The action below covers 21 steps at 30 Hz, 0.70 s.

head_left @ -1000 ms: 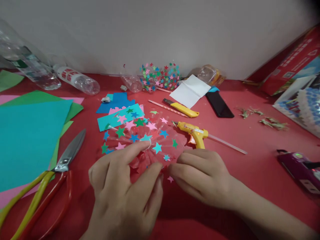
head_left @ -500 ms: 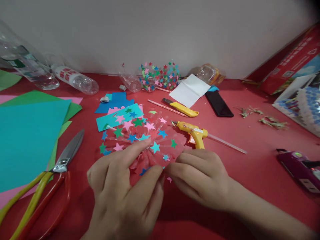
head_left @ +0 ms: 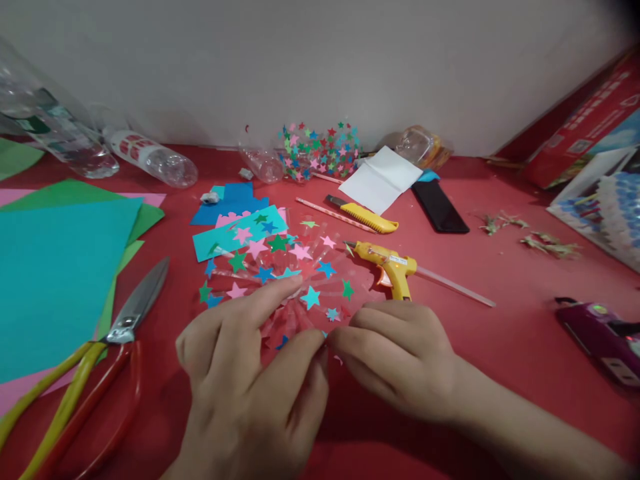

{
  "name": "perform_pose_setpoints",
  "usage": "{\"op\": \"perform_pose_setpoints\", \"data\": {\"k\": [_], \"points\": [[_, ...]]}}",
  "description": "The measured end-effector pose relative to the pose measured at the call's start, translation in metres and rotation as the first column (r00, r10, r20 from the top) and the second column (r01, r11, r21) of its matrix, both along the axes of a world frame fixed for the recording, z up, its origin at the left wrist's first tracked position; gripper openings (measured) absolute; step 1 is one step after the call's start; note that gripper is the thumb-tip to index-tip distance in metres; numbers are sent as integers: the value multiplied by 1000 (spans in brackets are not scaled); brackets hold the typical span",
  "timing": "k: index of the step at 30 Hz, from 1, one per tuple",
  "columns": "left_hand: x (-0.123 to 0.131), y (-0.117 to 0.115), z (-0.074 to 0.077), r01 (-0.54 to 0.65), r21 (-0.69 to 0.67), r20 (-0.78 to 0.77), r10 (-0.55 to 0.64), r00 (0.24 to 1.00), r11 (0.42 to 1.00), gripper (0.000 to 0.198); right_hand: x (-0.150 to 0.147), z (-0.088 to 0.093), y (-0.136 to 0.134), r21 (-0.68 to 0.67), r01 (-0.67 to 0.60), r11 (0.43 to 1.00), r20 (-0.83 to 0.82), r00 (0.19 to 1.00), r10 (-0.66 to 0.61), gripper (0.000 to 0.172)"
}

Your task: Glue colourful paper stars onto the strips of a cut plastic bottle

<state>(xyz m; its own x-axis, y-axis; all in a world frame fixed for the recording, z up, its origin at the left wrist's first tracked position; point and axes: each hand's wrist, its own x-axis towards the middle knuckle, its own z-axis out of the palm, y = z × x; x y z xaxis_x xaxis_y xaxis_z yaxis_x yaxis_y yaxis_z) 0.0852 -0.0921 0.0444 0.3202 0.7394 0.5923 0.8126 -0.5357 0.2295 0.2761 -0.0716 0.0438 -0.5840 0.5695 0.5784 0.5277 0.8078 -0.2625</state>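
A clear plastic bottle cut into splayed strips [head_left: 287, 310], with paper stars on the strips, lies in front of me like an open flower. My left hand [head_left: 255, 373] reaches over its near side, index finger stretched to the middle, thumb and other fingers pinched at a near strip. Against that thumb press the closed fingertips of my right hand [head_left: 400, 360]; whatever is between them is too small and hidden to make out. Just beyond my right hand lies a yellow glue gun [head_left: 390, 263] with a clear glue stick out of its back.
Big scissors [head_left: 125, 327] and coloured paper sheets [head_left: 60, 273] lie at left. Behind are plastic bottles [head_left: 150, 157], a star-covered piece [head_left: 320, 153], a yellow cutter [head_left: 367, 217], white paper [head_left: 381, 179] and a phone [head_left: 440, 207]. A purple power strip [head_left: 600, 340] sits at right.
Both hands stay nearly in place, fingertips still together at the near strip. My right hand has shifted very slightly towards the left thumb.
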Motion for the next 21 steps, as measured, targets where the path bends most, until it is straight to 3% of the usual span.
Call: {"op": "perform_pose_setpoints", "data": {"k": [9, 21], "points": [[2, 3, 4, -27, -30, 55, 28, 998, 999, 14, 3, 0, -2, 35, 33, 999, -51, 998, -32, 13], [-5, 9, 7, -14, -78, 129, 24, 991, 997, 6, 14, -6, -1, 186, 53, 981, -30, 998, -48, 18]]}}
